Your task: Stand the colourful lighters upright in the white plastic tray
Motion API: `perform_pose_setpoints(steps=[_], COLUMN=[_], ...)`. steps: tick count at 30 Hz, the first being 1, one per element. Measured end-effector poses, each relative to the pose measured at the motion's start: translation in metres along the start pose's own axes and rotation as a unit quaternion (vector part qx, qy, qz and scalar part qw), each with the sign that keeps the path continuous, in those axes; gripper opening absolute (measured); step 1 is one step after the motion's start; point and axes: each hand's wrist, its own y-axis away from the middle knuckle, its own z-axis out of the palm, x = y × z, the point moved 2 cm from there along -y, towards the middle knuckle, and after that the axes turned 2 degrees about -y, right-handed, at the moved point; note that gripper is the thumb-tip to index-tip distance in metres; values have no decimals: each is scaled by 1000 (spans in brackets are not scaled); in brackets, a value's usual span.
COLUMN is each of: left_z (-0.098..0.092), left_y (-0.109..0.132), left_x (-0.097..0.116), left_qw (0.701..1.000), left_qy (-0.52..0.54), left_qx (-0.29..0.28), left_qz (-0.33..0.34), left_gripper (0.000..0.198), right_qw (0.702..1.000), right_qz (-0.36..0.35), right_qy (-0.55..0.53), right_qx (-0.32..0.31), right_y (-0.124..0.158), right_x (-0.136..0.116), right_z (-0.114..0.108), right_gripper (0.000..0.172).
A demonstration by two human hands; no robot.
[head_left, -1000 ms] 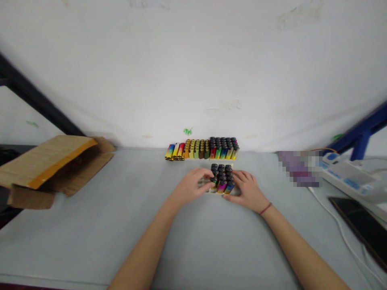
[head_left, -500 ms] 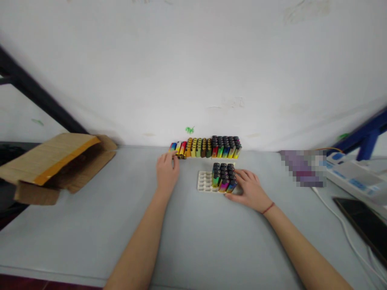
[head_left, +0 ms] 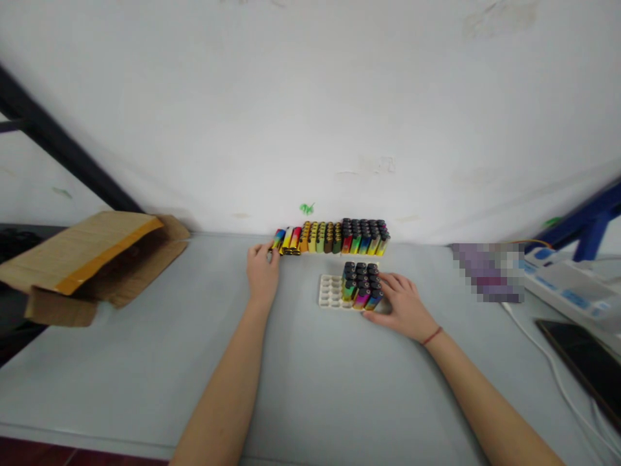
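"as only the head view is on file, what does it show of the left hand [head_left: 262, 272]?"

"thumb and fingers are bent in and closed, apparently, on the near end of one blue-and-yellow lighter [head_left: 278, 237], which lies tilted at the left end of the loose pile [head_left: 292, 239]. how firm the pinch is cannot be told."

"and the right hand [head_left: 400, 301]?"

"half open, thumb and fingers spread, at the right side of the white tray [head_left: 330, 306]. it grips nothing that can be seen; whether it presses on the tray cannot be told."

"where are the other lighters?"

"the black-topped lighters [head_left: 361, 285] stand upright in the right part of the tray, the nearest rows beside the right fingers; bare holes show in the left part. behind, along the wall, a gold-topped group [head_left: 320, 237] and a black-topped group [head_left: 365, 236] stand side by side, next to the pile."

"your findings on method?"

"the pinch should take one lighter only, at its end, with the knuckles clear of the pile; a broad grasp could drag neighbours along. a straight, slow lift would suit, as the casings look smooth and may slip."

"and for the other side?"

"light contact at the tray's edge is judged enough. squeezing inward could tip the upright lighters."
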Motion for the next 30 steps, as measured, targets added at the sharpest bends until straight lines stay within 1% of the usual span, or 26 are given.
perform_pose_setpoints(steps=[5,7,8,9,11,14,17,19,21,23,24,26,28,30], left_z=[-12,-19,-21,-23,-26,-29,-32,-33,-33,-32,-31,-27,-22,-16], left_y=[0,1,1,1,2,2,2,2,4,7,9,13,17,22], left_x=[13,20,23,26,30,31,29,27,25,24,24,27,31,35], left_qw=[996,992,991,989,979,954,927,912,900,894,895,908,921,923], left_qy=[68,107,128,150,193,240,255,235,196,153,135,100,63,31], left_qx=[64,64,46,15,-65,-165,-258,-325,-386,-422,-425,-404,-372,-356], left_qz=[6,3,-2,-10,-32,-71,-92,-81,-49,-10,10,50,96,139], left_gripper=[29,27,26,24,23,24,24,21,17,13,12,12,16,22], right_qw=[1000,1000,1000,1000,1000,1000,1000,1000,1000,1000,1000,1000,1000,1000], right_qz=[-2,-4,-4,-4,-2,-1,-1,-1,0,1,2,2,2,1], right_qy=[0,0,1,1,1,-3,-8,-9,-9,-10,-11,-13,-15,-17], right_qx=[-1,-1,-1,-1,0,-1,-1,-2,-2,-2,-1,0,2,3], right_y=[0,0,0,0,-1,-1,-1,-2,-2,-2,-2,-2,-1,-1], right_x=[1,1,1,1,1,0,0,-1,-1,-1,-1,-2,-2,-2], right_z=[0,0,0,0,0,0,0,-1,-1,-1,-1,-1,-2,-2], right_gripper=[64,63,63,63,63,63,63,64,64,63,63,62,62,62])
